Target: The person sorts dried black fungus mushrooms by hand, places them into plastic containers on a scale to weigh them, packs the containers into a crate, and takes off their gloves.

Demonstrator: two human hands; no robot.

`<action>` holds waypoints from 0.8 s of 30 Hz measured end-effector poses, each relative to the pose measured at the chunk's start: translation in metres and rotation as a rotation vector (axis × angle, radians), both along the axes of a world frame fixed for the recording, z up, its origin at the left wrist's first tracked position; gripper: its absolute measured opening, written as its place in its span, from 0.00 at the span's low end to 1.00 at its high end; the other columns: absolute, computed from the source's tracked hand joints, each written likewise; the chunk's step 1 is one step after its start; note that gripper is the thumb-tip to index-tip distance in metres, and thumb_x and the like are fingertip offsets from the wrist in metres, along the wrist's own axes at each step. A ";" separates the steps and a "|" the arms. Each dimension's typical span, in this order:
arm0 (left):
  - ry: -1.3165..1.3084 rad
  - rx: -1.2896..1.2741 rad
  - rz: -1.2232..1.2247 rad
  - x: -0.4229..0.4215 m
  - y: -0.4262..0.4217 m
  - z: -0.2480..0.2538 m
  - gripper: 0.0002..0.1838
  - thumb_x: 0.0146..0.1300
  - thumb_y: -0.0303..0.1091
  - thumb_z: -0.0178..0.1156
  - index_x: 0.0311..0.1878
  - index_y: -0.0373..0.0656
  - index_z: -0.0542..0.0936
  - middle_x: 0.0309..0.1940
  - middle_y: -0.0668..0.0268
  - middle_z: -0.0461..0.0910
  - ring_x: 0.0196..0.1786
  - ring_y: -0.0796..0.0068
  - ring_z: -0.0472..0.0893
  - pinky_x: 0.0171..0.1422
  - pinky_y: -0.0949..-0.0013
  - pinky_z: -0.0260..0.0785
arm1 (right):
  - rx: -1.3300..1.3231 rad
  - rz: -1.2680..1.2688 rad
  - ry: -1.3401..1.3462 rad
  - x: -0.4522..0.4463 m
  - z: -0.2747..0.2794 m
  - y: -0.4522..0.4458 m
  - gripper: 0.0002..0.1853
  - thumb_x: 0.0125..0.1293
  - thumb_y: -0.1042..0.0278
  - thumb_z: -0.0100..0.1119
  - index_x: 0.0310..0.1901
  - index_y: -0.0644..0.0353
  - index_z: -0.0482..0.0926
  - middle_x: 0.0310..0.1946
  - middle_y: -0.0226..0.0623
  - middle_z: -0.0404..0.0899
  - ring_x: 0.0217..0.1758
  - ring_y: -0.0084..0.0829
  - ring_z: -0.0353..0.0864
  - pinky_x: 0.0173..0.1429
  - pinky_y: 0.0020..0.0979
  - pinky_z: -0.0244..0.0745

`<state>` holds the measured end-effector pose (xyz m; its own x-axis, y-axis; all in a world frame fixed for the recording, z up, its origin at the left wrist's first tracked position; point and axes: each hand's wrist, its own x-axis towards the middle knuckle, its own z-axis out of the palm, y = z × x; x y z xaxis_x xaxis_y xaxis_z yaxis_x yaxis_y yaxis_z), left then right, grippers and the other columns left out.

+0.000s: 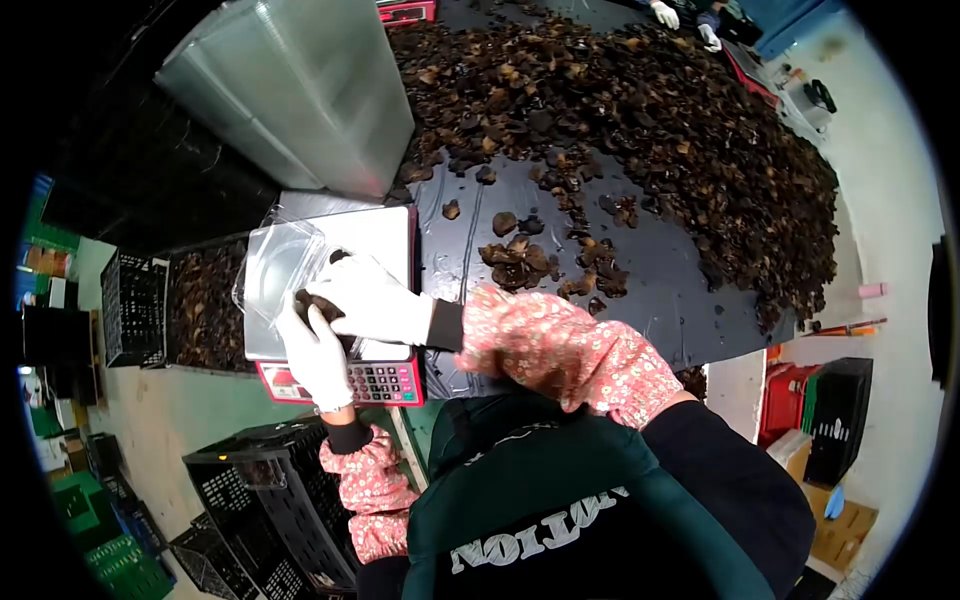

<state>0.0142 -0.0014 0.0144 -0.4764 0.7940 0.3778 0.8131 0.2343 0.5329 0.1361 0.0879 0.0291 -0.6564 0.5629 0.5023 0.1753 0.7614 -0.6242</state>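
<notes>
A clear plastic clamshell container (285, 258) lies with its lid raised on the weighing scale (388, 232), whose keypad faces me. Both of my hands wear white gloves and meet over the container's near right side. My left hand (318, 362) has its fingers closed around dark wood ear mushroom pieces (318, 304). From the right, my right hand (378, 300) reaches across the scale, its fingers closed on the same pieces. Another dark bit (338, 257) shows by the right fingertips. The fingertips partly cover the pieces and the container's near edge.
A large heap of wood ear mushrooms (640, 110) covers the far and right table (670, 318). Tall stacked clear containers (300, 90) stand behind the scale. Loose mushrooms (518, 262) lie right of it. Black crates (135, 305) are at left. A co-worker's gloved hands (665, 14) show at the top.
</notes>
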 end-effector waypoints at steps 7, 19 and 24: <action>0.228 0.085 0.057 0.025 -0.007 0.030 0.19 0.70 0.32 0.55 0.62 0.37 0.74 0.55 0.52 0.77 0.57 0.52 0.77 0.61 0.57 0.69 | -0.023 -0.440 -0.015 0.118 -0.015 0.051 0.12 0.52 0.63 0.67 0.39 0.54 0.87 0.39 0.38 0.86 0.45 0.39 0.84 0.55 0.37 0.77; -0.193 0.213 -0.399 0.165 0.120 -0.072 0.17 0.66 0.20 0.50 0.56 0.40 0.76 0.56 0.48 0.73 0.60 0.47 0.73 0.65 0.55 0.65 | -0.978 -0.708 0.623 0.259 -0.092 0.073 0.14 0.56 0.83 0.48 0.39 0.66 0.84 0.32 0.32 0.82 0.28 0.18 0.72 0.34 0.21 0.67; 0.098 -0.365 -0.136 0.179 0.174 -0.088 0.24 0.61 0.39 0.64 0.62 0.53 0.76 0.60 0.58 0.72 0.57 0.52 0.75 0.59 0.53 0.70 | -0.984 -0.592 0.551 0.283 -0.076 0.042 0.11 0.62 0.76 0.53 0.42 0.64 0.85 0.32 0.31 0.81 0.29 0.18 0.74 0.35 0.21 0.69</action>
<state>0.1928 0.1727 -0.0733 -0.3333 0.9378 0.0975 0.8925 0.2806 0.3531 0.4193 0.1297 -0.0472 -0.0170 0.9859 -0.1667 -0.1334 -0.1675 -0.9768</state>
